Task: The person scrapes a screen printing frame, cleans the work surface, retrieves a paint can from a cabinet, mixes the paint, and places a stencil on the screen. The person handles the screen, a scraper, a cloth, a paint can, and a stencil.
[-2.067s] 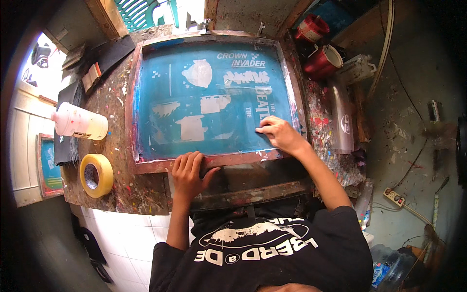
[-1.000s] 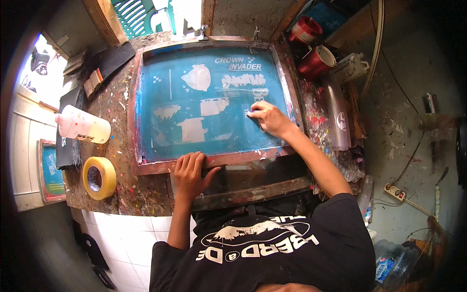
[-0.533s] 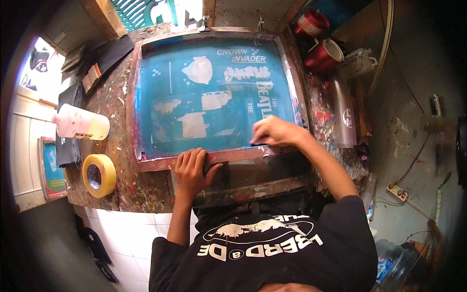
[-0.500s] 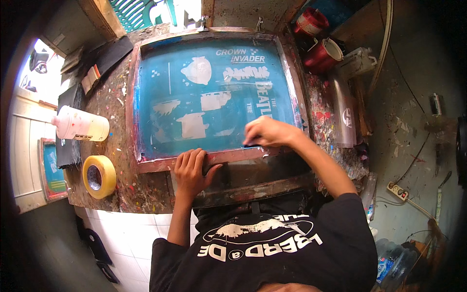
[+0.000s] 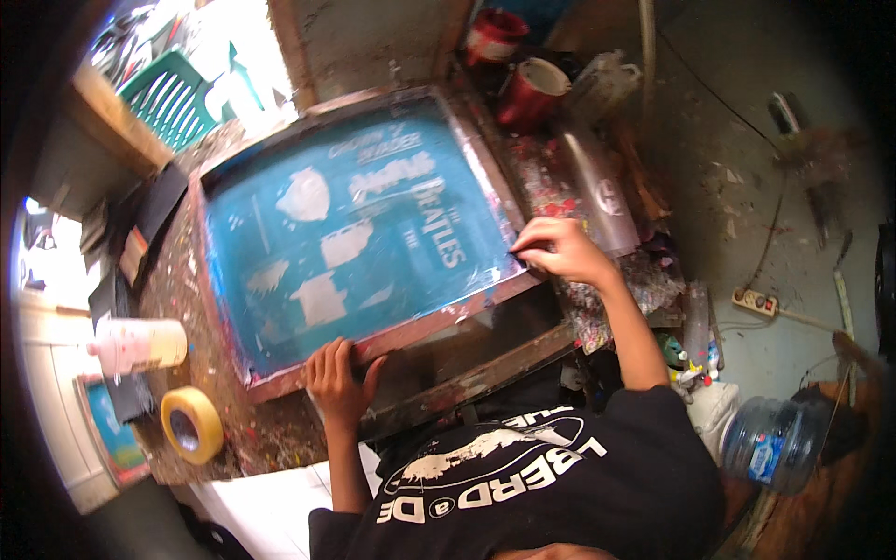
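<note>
A silk-screen frame (image 5: pixel 471 301) with brownish-red wooden sides lies on the paint-stained bench. Its blue mesh (image 5: pixel 392 280) carries pale stencil shapes and lettering. Over the near side of the frame rests my left hand (image 5: pixel 336 383), fingers flat on the wood and thumb held apart. My right hand (image 5: pixel 569 254) is at the frame's near right corner, its fingers pinched together against the inner edge. Whatever those fingers hold is too small and blurred to name.
Left of the frame stand a white bottle (image 5: pixel 140 345) and a roll of yellowish tape (image 5: pixel 191 426). Red cans (image 5: pixel 534 93) and a clear sheet (image 5: pixel 602 201) sit at the right. A power strip (image 5: pixel 754 301) hangs beyond, above a large water bottle (image 5: pixel 770 448).
My right hand has slid rightward along the frame's near side to its corner. The left hand stays on the near side. My view has turned, so the bench appears tilted.
</note>
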Demonstrator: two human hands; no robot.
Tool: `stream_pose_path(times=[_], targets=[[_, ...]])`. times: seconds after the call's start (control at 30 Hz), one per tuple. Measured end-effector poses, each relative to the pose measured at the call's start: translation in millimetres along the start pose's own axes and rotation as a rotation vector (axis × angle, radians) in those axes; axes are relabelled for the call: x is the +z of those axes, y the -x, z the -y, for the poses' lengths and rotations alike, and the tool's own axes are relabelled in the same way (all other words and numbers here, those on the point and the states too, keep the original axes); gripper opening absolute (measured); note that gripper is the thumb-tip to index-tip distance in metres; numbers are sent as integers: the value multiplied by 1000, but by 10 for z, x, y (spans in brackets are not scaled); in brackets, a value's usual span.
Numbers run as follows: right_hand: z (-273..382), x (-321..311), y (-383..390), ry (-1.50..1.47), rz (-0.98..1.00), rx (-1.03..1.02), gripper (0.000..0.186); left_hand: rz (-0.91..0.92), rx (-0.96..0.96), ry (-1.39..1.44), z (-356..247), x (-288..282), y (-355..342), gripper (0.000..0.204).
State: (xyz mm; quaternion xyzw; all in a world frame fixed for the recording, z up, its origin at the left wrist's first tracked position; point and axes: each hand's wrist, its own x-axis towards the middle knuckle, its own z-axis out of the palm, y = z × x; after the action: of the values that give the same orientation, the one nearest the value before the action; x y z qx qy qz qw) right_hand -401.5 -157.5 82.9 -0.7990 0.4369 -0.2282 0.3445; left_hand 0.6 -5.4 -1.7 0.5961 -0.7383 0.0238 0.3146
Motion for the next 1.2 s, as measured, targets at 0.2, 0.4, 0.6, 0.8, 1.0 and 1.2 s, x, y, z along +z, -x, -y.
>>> stream_pose_path(times=[0.2, 0.4, 0.6, 0.8, 1.0, 1.2], targets=[[-395, -791, 1491, -55, -808, 619, 11, -22, 28, -4, 8, -1, 6, 52], [-707, -903, 1402, 606, -826, 577, 63, -28, 78, -44, 46, -8, -1, 52], [-950, -870, -627, 269, -751, 163, 100, -6, 45, -48, 1, -47, 8, 53], [-1230, -1054, -2035, 292, -793, 184, 146, 1, 14, -42, -40, -62, 2, 54], [-1301, -1592, -2287, 274, -895, 230, 138, 67, -1, -103, 4, -34, 62, 56], [-1527, -2490, -3016, 487, -923, 108, 124, 100, -25, -127, 51, -20, 155, 62]])
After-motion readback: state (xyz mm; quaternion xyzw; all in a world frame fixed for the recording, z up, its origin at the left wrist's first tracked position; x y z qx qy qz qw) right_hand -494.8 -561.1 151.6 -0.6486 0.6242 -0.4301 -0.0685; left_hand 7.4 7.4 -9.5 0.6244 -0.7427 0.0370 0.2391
